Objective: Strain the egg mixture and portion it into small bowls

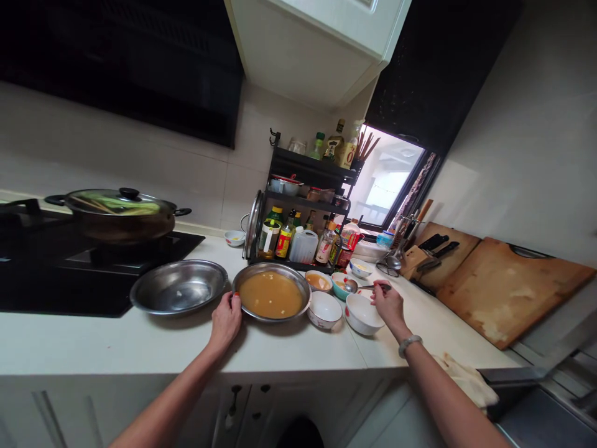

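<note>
My left hand (226, 322) grips the left rim of a round metal basin (239, 310) holding brownish liquid with a few pale bits afloat. My right hand (388, 305) is closed on the handle of a metal spoon (351, 286), whose bowl is over a small teal-edged bowl (336, 291). Below that hand stands a white bowl (365, 318), and left of it a smaller white bowl (324, 312). Behind these, another bowl (319, 282) contains orange-brown liquid. A second metal basin (180, 287) sits left of my left hand.
On the black stove (84, 274) is a lidded pot (124, 218) with something green inside. A black rack (308, 202) of bottles and jars lines the wall. To the right are a knife block (415, 260), cutting boards (513, 289) and a cloth (466, 379) at the counter edge.
</note>
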Action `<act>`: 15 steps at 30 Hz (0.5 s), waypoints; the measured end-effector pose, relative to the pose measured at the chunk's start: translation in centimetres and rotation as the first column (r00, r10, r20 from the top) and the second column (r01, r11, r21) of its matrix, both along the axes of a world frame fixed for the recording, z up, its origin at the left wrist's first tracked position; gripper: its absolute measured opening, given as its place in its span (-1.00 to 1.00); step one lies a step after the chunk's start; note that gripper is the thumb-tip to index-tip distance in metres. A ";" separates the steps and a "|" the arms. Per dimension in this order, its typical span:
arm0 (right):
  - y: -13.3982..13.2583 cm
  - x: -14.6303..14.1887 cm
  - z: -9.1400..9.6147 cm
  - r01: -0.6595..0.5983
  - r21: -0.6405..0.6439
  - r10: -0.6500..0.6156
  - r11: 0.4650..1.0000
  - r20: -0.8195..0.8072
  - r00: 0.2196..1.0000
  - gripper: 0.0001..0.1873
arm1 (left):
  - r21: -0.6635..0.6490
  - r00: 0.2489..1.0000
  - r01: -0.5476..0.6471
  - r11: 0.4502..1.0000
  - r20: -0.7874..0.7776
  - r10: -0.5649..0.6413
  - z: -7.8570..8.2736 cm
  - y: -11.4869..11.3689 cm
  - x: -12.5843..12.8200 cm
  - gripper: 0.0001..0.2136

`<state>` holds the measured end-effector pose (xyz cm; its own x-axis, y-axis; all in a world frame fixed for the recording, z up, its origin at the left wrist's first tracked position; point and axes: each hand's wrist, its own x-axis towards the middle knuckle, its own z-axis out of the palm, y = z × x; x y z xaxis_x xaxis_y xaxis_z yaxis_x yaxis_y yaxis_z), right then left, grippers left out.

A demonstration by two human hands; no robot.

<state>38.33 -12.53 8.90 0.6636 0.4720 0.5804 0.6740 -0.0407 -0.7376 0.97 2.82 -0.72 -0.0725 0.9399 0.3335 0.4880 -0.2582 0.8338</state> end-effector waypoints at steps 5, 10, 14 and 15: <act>0.1 0.4 -0.6 -0.004 -0.010 0.004 1.000 -0.013 1.000 -0.69 | -0.008 1.000 0.002 1.000 0.015 -0.002 0.1 0.0 0.0 -0.56; 0.0 0.3 -0.6 -0.013 0.025 0.017 1.000 -0.136 0.991 -0.77 | -0.010 1.000 0.005 1.000 0.021 -0.005 0.3 -0.1 0.0 -0.56; 0.3 0.6 -0.7 0.033 0.058 -0.018 0.998 -0.246 0.969 -0.83 | -0.004 1.000 0.007 1.000 0.028 -0.007 0.3 -0.1 0.0 -0.58; 0.4 0.8 -0.7 0.052 0.075 -0.029 0.996 -0.282 0.959 -0.84 | -0.006 1.000 0.007 1.000 0.029 -0.007 0.2 -0.1 0.0 -0.58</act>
<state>39.14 -12.16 8.20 0.8230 0.4003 0.4031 0.4383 0.0039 -0.8988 0.95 2.69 -0.47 -0.0751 0.9425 0.3256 0.4622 -0.2564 0.8489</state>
